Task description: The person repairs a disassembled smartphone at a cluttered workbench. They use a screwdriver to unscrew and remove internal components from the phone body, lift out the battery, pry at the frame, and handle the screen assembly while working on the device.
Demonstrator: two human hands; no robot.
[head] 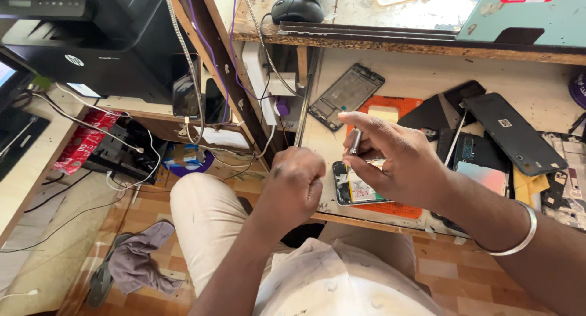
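Observation:
My right hand (400,160) pinches a small dark screwdriver (354,142) between thumb and fingers, held upright over an opened phone (354,188) that lies on an orange mat (397,209) at the near edge of the lower work shelf. My left hand (297,185) is closed in a fist just left of the phone, at the shelf's edge; whether it holds anything is hidden. A silver bangle (519,240) circles my right wrist.
A phone frame (346,95) lies further back on the shelf. Black phone backs and parts (513,133) are scattered at the right. A mouse (297,8) sits on the upper desk. A black printer (91,41) stands at the left, with cables and a cloth (140,261) on the floor.

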